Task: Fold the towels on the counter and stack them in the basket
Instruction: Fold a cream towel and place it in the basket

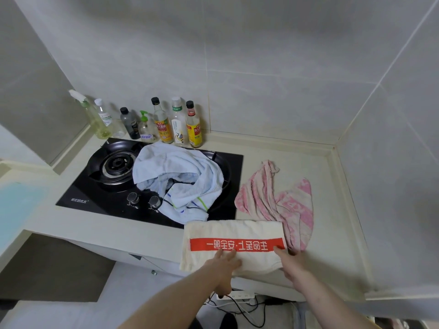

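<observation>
A cream towel [234,236] with a red printed band is laid folded at the front edge of the desk [332,210], its long axis running left to right. It is pressed flat by the left hand [224,260] and right hand [288,261], fingers extended. A crumpled pink towel [280,200] is touched by its right end; a blue towel [180,179] is heaped on the black stove [95,195]. Grey tiled walls [261,67] enclose the corner.

Three towels [234,243] – seven bottles [164,123] – two hands [224,261], two stove knobs [133,198].
</observation>
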`<move>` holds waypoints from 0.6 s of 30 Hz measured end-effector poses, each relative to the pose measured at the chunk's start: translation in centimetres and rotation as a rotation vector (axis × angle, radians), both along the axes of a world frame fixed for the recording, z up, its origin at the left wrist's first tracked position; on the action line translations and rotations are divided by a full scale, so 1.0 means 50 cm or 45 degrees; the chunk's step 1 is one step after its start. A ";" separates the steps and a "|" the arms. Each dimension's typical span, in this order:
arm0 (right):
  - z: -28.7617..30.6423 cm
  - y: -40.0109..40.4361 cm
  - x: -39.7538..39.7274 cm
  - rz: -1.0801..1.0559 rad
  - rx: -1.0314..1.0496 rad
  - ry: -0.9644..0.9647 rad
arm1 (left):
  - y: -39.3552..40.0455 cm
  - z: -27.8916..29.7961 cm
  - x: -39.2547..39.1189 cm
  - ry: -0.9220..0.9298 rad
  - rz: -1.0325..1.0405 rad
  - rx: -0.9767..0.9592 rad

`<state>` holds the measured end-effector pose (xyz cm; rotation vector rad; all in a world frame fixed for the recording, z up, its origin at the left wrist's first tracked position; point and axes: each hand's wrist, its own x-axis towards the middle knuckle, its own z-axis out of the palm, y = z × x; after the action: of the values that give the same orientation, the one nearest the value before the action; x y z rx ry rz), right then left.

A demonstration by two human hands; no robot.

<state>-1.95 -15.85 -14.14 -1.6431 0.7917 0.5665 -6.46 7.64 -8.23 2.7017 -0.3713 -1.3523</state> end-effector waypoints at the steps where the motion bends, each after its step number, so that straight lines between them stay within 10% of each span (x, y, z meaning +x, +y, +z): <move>1: 0.002 0.002 0.004 0.001 0.029 0.053 | 0.001 0.000 -0.001 0.000 0.002 0.000; 18: 0.057 -0.034 -0.018 0.150 -0.125 -0.269 | 0.041 0.000 -0.008 -0.202 0.083 -0.048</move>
<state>-2.85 -17.56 -11.30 -1.8151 0.5780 0.4326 -6.85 9.71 -8.22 2.7720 -0.3153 -1.1072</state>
